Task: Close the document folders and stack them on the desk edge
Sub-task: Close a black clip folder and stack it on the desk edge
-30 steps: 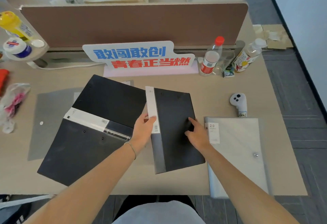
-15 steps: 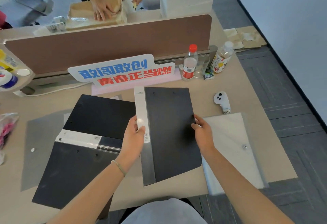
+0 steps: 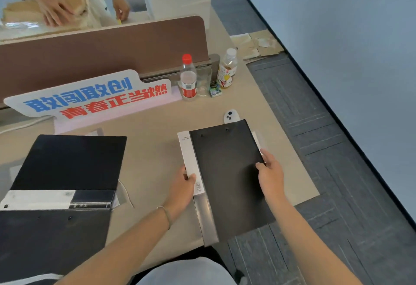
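1. My left hand (image 3: 184, 183) grips the white spine, my right hand (image 3: 270, 172) the opposite edge of the closed black plastic folder (image 3: 227, 176) — squaring it at the beige desk's (image 3: 157, 149) right edge.
2. The open black folder (image 3: 63, 183) lies left — not yet closed.

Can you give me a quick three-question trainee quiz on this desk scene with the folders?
1. True or false: the closed black folder is held by both the left hand and the right hand.
2. Which folder is lying open? A) the one held in the hands B) the black folder on the left C) neither
3. Fill in: the bottle beside the slogan sign has a ____ cap.

Key
1. True: the left hand grips the spine side, the right hand the opposite edge.
2. B: its two covers are spread flat on the desk.
3. Red.
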